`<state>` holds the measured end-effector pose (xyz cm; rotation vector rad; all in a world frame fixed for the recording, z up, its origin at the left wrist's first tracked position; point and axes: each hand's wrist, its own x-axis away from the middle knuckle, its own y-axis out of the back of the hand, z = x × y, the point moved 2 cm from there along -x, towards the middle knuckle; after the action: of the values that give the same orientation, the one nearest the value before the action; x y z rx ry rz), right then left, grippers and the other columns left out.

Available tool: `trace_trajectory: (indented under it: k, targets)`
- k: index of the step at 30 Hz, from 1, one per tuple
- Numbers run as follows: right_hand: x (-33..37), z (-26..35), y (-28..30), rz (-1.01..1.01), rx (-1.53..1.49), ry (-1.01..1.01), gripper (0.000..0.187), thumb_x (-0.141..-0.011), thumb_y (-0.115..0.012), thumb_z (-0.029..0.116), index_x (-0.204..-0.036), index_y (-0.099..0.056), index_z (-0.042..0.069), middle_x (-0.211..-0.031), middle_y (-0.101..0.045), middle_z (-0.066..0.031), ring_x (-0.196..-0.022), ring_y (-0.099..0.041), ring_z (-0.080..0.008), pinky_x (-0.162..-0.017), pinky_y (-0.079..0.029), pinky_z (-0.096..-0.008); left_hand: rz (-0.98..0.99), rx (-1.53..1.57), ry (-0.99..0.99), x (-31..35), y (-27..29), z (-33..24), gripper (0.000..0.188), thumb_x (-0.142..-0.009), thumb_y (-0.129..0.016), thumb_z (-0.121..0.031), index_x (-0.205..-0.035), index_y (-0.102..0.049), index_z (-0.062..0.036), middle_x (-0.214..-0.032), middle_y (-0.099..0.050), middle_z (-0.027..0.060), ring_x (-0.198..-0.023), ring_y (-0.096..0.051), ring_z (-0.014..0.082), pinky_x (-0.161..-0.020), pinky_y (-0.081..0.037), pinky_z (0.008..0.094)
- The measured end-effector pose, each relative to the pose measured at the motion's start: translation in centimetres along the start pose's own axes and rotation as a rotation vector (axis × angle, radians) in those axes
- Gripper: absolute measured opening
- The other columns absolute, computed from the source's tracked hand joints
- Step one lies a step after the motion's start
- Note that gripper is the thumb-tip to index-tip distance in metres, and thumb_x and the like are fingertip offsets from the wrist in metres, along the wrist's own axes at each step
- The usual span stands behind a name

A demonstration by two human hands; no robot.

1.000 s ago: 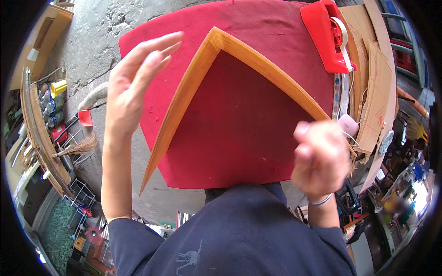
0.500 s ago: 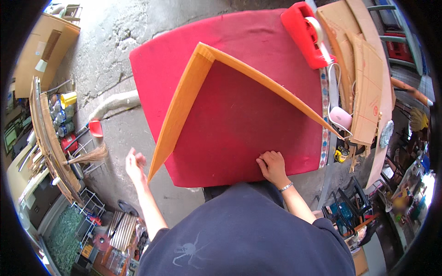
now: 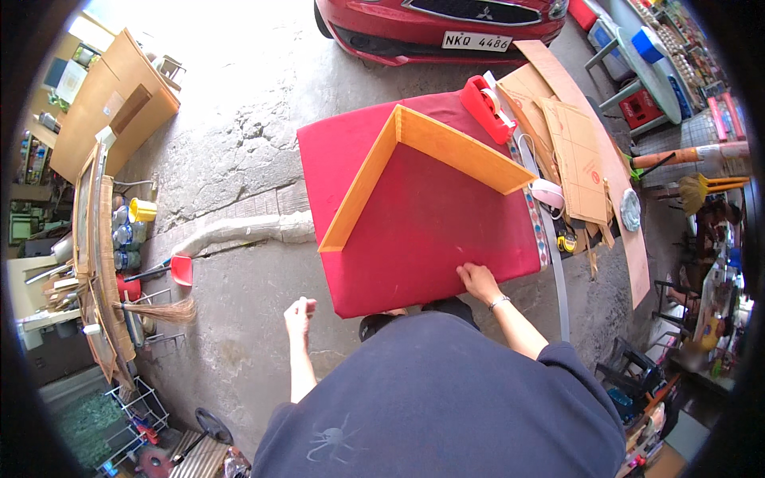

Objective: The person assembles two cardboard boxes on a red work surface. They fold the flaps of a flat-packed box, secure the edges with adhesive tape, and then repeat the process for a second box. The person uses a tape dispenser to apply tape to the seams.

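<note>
Two narrow orange-brown wooden boards form a V-shaped wooden frame, joined at the far corner. It stands on edge on a red cloth-covered work surface. My right hand rests on the near right edge of the red cloth, its fingers loosely bent and slightly apart, with nothing seen in it. My left hand is raised off the surface's near left corner, touching neither the cloth nor the boards. Its fingers are loosely curled with tips apart, and no object shows in it.
A red tape dispenser sits at the far right corner. Right of the surface are flattened cardboard, a pink-and-white object and a yellow tape measure. A broom and red dustpan are left; a red car stands beyond.
The view has drawn back and tipped up, bringing the car into sight. My left hand is now farther from the wooden frame's left end. My right hand stays at the near edge.
</note>
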<state>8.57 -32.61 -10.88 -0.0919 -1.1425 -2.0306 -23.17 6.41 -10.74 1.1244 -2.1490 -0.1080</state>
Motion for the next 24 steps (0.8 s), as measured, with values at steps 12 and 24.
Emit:
trace_trajectory:
  k: [12,24]
  targets:
    - [23.9,-15.3,-19.3,0.292,-0.115,-0.726,0.056,-0.093,-0.051,0.049,-0.113,-0.068,-0.001,-0.124,-0.062,-0.0247,-0.119,-0.058,-0.039,-0.098,-0.047,-0.043,0.702,-0.786,-0.396,12.3,1.9,29.1,0.033,-0.097,-0.05,-0.031,-0.095,-0.071,-0.0053,-0.085,-0.071,0.0099,-0.076,-0.067,0.0214,-0.069,-0.052,0.038]
    - [15.5,-9.1,-19.5,0.317,-0.116,-0.372,0.046,-0.089,-0.055,0.039,-0.117,-0.066,0.004,-0.119,-0.064,-0.0254,-0.116,-0.058,-0.0409,-0.094,-0.048,-0.0457,0.174,-0.122,0.23,4.3,9.0,16.3,0.041,-0.099,-0.053,-0.035,-0.087,-0.075,-0.0034,-0.08,-0.073,0.0082,-0.072,-0.068,0.0162,-0.062,-0.05,0.0308]
